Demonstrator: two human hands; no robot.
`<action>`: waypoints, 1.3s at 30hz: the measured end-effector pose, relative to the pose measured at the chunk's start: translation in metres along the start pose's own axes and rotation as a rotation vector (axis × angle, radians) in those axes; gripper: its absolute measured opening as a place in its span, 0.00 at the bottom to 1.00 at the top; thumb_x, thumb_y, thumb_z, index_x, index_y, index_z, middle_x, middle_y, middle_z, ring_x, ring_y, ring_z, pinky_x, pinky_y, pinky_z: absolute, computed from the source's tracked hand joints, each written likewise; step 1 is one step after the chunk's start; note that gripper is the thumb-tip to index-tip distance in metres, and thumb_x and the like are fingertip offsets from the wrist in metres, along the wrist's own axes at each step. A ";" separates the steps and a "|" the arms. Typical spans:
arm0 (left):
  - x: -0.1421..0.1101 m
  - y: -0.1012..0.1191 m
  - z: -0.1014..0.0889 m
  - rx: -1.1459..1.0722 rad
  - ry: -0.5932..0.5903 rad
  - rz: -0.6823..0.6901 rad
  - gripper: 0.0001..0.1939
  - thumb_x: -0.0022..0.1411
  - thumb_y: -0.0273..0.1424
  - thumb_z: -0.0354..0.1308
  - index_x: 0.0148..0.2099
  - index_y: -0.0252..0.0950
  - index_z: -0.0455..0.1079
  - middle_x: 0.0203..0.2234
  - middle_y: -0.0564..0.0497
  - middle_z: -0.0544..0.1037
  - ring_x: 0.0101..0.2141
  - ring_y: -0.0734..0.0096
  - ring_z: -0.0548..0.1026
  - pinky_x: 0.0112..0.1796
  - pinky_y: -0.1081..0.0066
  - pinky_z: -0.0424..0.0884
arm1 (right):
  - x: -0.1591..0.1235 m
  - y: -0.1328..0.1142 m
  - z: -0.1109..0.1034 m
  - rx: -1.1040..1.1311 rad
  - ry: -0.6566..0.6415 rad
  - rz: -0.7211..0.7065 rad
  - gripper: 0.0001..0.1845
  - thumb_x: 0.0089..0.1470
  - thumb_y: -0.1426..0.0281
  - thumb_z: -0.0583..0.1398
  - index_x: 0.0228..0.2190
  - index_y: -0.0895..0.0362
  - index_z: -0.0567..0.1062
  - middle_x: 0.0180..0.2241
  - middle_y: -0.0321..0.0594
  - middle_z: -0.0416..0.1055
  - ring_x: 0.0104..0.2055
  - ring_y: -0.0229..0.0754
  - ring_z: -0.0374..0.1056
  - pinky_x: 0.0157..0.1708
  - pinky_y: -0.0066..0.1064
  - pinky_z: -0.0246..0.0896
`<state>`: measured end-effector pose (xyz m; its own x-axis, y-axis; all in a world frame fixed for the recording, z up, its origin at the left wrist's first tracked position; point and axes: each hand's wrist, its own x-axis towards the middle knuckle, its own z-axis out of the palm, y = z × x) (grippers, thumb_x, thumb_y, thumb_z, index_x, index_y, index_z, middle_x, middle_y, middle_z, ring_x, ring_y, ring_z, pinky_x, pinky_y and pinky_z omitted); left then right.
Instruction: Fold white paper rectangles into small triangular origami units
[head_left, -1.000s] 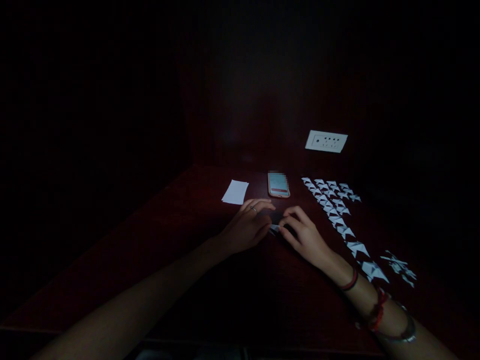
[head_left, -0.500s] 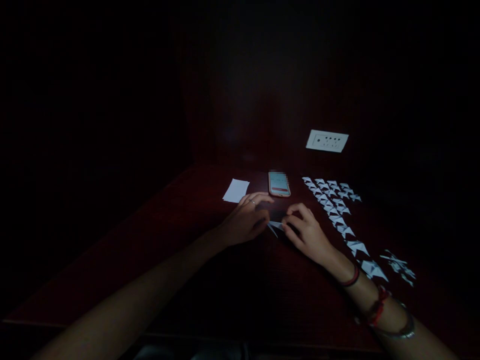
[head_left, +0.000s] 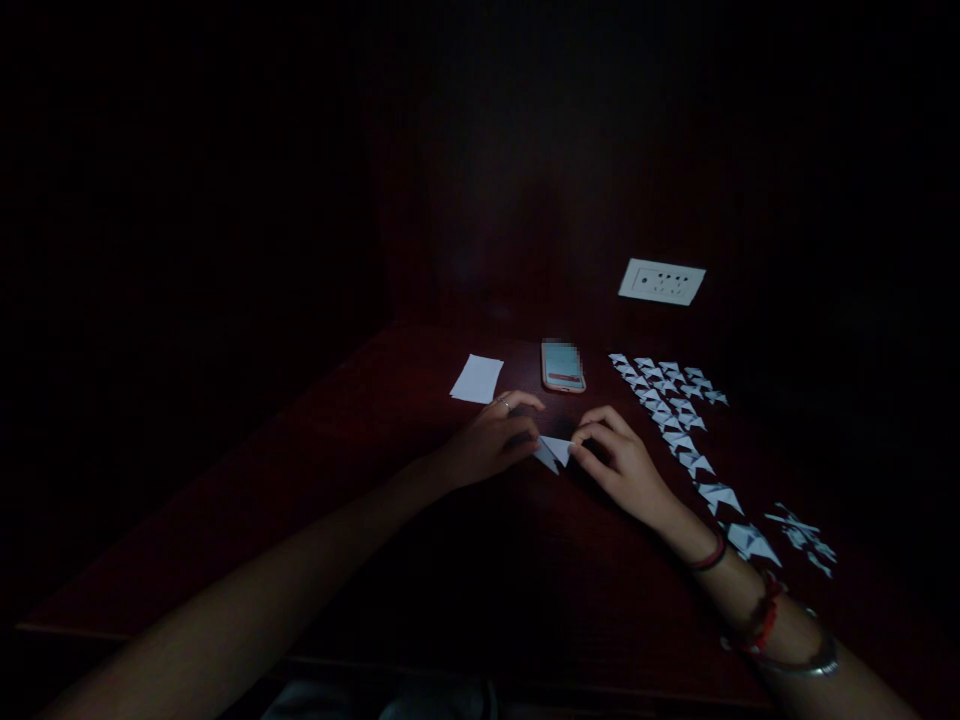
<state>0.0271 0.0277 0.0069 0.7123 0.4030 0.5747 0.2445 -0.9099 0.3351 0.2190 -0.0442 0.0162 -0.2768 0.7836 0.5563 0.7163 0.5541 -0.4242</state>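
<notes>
Between my two hands, low over the dark reddish-brown tabletop [head_left: 262, 480], was a small white folded paper with pointed ends [head_left: 558, 449]. My left hand [head_left: 496, 440] pinched its left end, and my right hand [head_left: 616, 460] pinched its right end between thumb and fingers. Beyond my left hand lay flat white rectangular sheets [head_left: 477, 379]; right of my right hand, rows of white folded paper pieces [head_left: 679, 440].
</notes>
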 end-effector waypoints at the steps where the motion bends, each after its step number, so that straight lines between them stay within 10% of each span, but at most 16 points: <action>1: 0.000 0.000 0.000 -0.011 0.002 -0.003 0.03 0.56 0.27 0.50 0.31 0.36 0.63 0.45 0.50 0.60 0.47 0.68 0.59 0.46 0.63 0.57 | 0.000 0.000 0.000 0.006 -0.008 0.001 0.05 0.50 0.73 0.51 0.27 0.57 0.67 0.32 0.39 0.58 0.36 0.38 0.59 0.37 0.32 0.57; 39: 0.001 0.015 0.003 -0.022 0.011 0.038 0.02 0.54 0.24 0.50 0.31 0.36 0.63 0.45 0.50 0.60 0.47 0.68 0.59 0.45 0.65 0.59 | -0.002 -0.011 0.001 -0.149 -0.099 -0.067 0.04 0.49 0.75 0.51 0.29 0.57 0.65 0.34 0.41 0.60 0.37 0.40 0.58 0.37 0.34 0.56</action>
<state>0.0334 0.0143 0.0098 0.7131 0.3699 0.5956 0.2030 -0.9220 0.3296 0.2112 -0.0514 0.0188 -0.3834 0.7744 0.5033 0.7791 0.5638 -0.2740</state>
